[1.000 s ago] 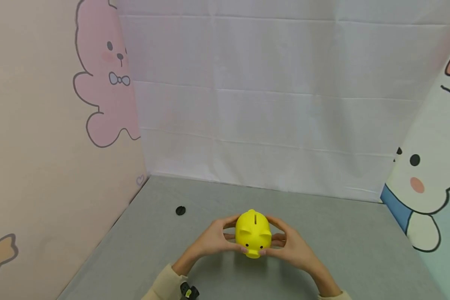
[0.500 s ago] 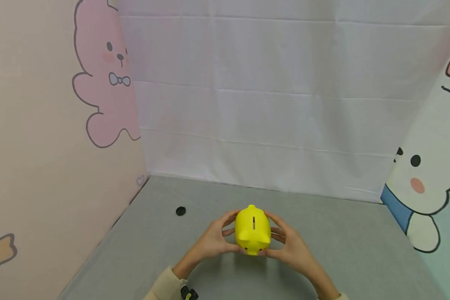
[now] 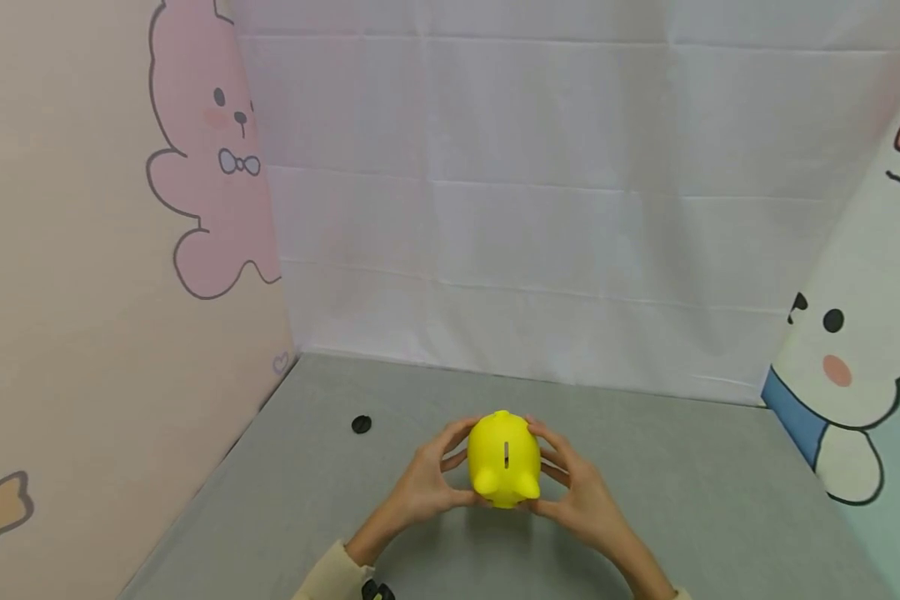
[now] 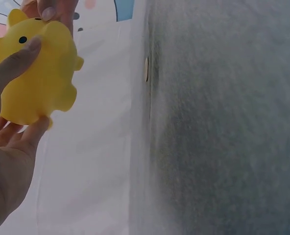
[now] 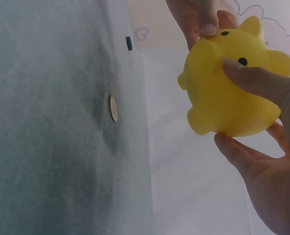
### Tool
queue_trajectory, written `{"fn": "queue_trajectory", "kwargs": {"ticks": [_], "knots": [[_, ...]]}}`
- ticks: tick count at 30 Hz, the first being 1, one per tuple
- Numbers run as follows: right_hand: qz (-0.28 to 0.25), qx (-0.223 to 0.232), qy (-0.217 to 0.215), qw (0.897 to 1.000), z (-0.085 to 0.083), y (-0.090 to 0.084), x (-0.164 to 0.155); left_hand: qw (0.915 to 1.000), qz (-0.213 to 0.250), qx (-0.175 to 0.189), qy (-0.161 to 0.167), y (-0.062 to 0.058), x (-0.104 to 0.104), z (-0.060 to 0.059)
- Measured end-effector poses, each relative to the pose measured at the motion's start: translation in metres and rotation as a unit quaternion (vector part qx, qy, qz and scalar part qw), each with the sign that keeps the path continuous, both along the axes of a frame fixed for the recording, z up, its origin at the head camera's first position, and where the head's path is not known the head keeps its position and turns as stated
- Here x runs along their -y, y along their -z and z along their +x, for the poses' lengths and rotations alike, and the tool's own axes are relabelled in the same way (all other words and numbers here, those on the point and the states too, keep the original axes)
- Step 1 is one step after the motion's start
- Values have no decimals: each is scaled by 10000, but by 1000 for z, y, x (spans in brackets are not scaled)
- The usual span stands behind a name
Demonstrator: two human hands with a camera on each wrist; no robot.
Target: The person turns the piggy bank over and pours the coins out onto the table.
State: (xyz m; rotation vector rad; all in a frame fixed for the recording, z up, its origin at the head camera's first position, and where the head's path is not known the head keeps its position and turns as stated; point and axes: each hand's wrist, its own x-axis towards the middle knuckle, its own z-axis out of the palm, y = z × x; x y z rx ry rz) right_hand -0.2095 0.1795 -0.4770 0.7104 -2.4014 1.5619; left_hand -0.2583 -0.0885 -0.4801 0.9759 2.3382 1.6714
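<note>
A yellow piggy bank (image 3: 504, 458) is held up off the table between both hands, its coin slot facing the head camera. The left hand (image 3: 435, 477) grips one side and the right hand (image 3: 579, 493) grips the other. In the wrist views, each thumb presses near the snout while fingers support the rear. Below the piggy bank, a coin (image 5: 113, 108) lies on the table; it also shows edge-on as a coin (image 4: 146, 69) in the left wrist view. The head view does not show this coin. A black round plug (image 3: 362, 424) lies farther back on the left.
Grey cloth covers the table (image 3: 690, 467). A white curtain (image 3: 532, 208) hangs along its back edge. Printed panels stand on both sides, with a pink bear (image 3: 210, 167) on the left and a white cartoon animal (image 3: 862, 333) on the right.
The piggy bank has tipped in the hands, snout downward, so its eyes have left the head view and the slot has come nearer its middle. Both hands keep their grip; the plug stays put.
</note>
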Motion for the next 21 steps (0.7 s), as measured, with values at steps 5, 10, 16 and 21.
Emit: {"fn": "queue_trajectory", "kwargs": {"ticks": [5, 10, 16, 21], "knots": [[42, -55, -2, 10000, -1, 1, -1, 10000, -33, 44, 14, 1, 1, -1], [122, 212, 20, 9997, -1, 0, -2, 9990, -79, 438, 100, 0, 3, -2], [14, 1031, 75, 9946, 1, -3, -4, 9968, -186, 750, 184, -1, 6, -3], [-191, 2015, 270, 9789, 1, -7, -2, 9953, -459, 846, 51, 0, 1, -1]]}}
